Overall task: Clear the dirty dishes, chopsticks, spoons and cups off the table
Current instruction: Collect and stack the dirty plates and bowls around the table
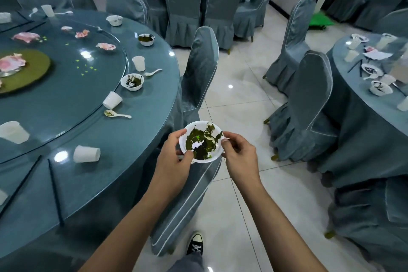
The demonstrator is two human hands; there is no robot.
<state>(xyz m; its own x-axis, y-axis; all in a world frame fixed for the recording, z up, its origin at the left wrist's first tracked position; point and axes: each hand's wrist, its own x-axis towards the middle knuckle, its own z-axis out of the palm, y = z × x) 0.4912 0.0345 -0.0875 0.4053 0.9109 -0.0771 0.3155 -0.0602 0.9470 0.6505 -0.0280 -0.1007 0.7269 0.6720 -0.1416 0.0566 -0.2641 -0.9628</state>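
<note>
One bowl (202,142) gripped by left hand (174,159), right hand (240,157).

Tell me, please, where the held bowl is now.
Head view, lower centre: the dirty bowl is held between left hand and right hand, off the round table, above a covered chair.

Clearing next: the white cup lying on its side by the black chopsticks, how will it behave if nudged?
The cup lies on its side, so it would probably roll. It looks thin and disposable, so likely light and crushable. The glossy tabletop may let it slide.
</note>
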